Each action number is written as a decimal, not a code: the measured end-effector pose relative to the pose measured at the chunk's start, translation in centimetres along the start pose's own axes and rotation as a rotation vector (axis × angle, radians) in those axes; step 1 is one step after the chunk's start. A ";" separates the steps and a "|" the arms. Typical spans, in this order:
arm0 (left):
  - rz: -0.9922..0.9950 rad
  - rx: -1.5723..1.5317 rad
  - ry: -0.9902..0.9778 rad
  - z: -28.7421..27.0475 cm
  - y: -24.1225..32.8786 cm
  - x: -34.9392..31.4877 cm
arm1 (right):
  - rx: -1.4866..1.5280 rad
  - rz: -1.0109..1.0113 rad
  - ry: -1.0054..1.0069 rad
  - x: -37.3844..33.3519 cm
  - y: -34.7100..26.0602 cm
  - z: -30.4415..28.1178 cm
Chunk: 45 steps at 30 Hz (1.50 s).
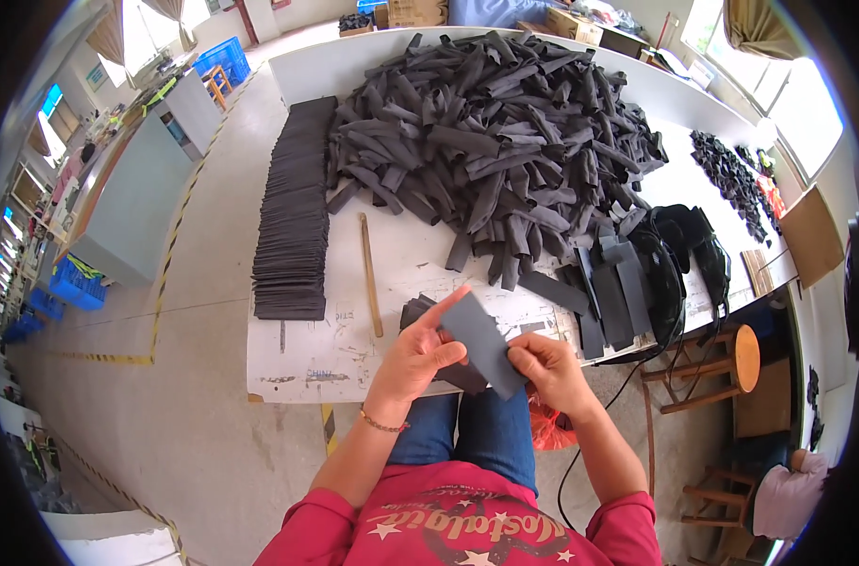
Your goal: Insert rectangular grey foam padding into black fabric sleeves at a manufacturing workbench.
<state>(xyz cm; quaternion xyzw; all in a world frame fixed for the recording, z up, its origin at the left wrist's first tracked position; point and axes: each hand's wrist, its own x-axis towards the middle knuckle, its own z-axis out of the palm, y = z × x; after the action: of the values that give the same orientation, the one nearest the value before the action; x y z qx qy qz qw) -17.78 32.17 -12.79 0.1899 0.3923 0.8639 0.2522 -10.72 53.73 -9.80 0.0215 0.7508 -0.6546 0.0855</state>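
A flat, dark grey strip (pixel 486 344), which looks like fabric, is held tilted above the table's front edge. My left hand (pixel 418 357) holds its left side, the index finger stretched along the top corner and the thumb near its edge; some fingers are hidden behind it. Between thumb and fingers, my right hand (pixel 549 371) pinches the strip's lower right edge. Beneath my hands lies a small group of dark pieces (pixel 460 375), partly covered. More flat dark strips (pixel 618 292) lie overlapped to the right of my right hand.
A large heap of curled dark pieces (pixel 505 141) covers the back of the white table (pixel 293 363). At left stands a long neat stack (pixel 293 217), beside a wooden stick (pixel 370 274). Black bundled objects (pixel 670 255) and a wooden stool (pixel 745 358) are at right.
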 end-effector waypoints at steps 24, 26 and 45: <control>-0.024 0.774 0.211 6.0 -2.9 11.2 | -0.934 -0.466 0.595 2.5 -1.1 -3.0; -0.053 0.703 0.132 6.6 -2.8 12.4 | -0.835 -0.496 0.597 3.7 0.3 -4.0; -0.203 0.797 0.333 -0.3 -3.5 26.2 | -0.191 -0.088 0.529 4.2 2.8 -9.3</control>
<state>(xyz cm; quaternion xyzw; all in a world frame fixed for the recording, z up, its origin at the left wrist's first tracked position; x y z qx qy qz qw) -37.93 49.34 -12.27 0.0911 0.7469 0.6347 0.1762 -15.37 62.98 -11.98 0.1507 0.8056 -0.5556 -0.1401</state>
